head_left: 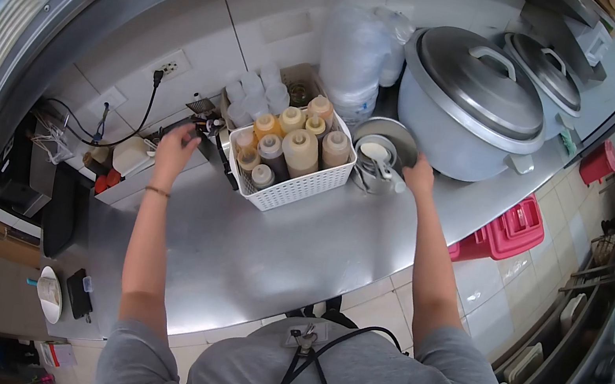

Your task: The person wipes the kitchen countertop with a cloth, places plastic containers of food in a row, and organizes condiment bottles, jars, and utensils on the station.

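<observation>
A white perforated basket (pixel 296 190) full of squeeze bottles (pixel 301 151) with yellow, cream and brown contents stands on the steel counter. To its left, my left hand (pixel 178 145) is raised with fingers loosely bent and apart, near a bunch of small black items (pixel 210 127); I see nothing in it. My right hand (pixel 419 175) closes on the right edge of a round metal pan (pixel 405 137), its fingertips partly hidden. In that pan, small containers (pixel 374 152) hold a white substance and a pale scoop or spoon (pixel 395 180).
Two large lidded pots (pixel 455 111) stand at the right, beside plastic-wrapped cups (pixel 350 55). A black cord (pixel 146 108) runs from a wall outlet (pixel 171 64). A pink bin (pixel 513 227) sits on the floor beyond the counter's edge.
</observation>
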Demonstrator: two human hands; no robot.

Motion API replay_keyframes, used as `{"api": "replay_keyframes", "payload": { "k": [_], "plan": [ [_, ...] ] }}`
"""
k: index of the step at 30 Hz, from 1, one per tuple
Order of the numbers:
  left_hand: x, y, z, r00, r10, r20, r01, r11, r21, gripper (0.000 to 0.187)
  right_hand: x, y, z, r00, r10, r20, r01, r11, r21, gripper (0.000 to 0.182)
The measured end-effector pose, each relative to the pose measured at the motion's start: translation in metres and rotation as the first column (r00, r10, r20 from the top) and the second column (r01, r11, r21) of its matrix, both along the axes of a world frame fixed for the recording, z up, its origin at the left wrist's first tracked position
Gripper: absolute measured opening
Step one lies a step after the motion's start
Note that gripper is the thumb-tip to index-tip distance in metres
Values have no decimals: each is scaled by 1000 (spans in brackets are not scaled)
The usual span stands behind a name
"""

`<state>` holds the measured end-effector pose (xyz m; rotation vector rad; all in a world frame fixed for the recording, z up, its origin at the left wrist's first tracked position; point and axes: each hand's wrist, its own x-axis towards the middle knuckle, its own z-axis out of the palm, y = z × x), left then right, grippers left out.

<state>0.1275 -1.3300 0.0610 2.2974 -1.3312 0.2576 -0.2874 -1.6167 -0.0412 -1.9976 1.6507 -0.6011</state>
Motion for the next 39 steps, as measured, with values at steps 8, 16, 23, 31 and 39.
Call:
{"api": "replay_keyframes", "payload": {
  "k": [8, 16, 23, 31, 39],
  "plan": [
    [-104, 100, -49, 882, -177, -437, 177, 983, -40, 31, -65, 110, -8, 977, 130, 168, -128, 991, -28, 61],
    [-195, 130, -72, 685, -188, -704, 186, 979, -80, 58, 18, 231, 20, 833, 337, 439, -514, 767, 386, 65],
    [-138, 182, -95, 657, 88, -749, -126, 992, 6, 62, 43, 142, 53, 644, 632, 431, -634, 757, -162, 59],
    [-177, 37, 24, 975, 215, -59, -221, 967, -128, 46, 48, -113, 181, 879, 469, 84, -298, 678, -672, 40],
    [-227, -234, 50, 958, -283, 39, 283, 924, -258, 48, -2, -72, 153, 925, 340, -168, -319, 460, -829, 30]
  ]
}}
